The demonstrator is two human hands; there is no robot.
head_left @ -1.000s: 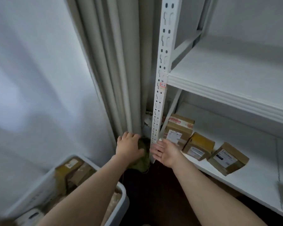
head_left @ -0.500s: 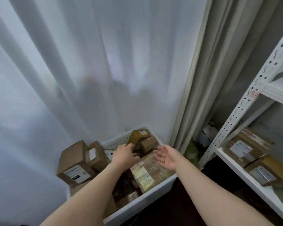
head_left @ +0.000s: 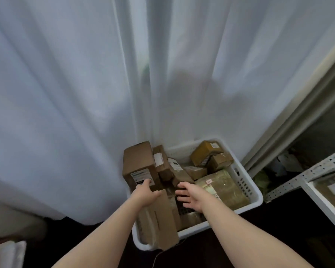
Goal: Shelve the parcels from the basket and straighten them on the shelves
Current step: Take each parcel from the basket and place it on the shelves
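Cardboard parcel (head_left: 138, 165): being propped upright in the basket's 10 o'clock corner, against the curtain (head_left: 66, 113).
Left hand (head_left: 145, 194): being stretched toward 12 o'clock; its fingers (head_left: 147, 182), straight and loosely spread, are being laid on the parcel's printed label, with nothing being gripped.
Right hand (head_left: 191, 197): being held wide and empty over the basket's middle, at 3 o'clock of the left hand, apart from the parcel.
Neighbouring parcel (head_left: 161, 165): being pressed against the tall one's 3 o'clock face; the right fingers are judged best slid between them, the box being squeezed low and raised straight up.
Basket (head_left: 257, 199): being kept crowded, so little room is being left.
Shelf (head_left: 317, 197): being seen at the basket's 3 o'clock.
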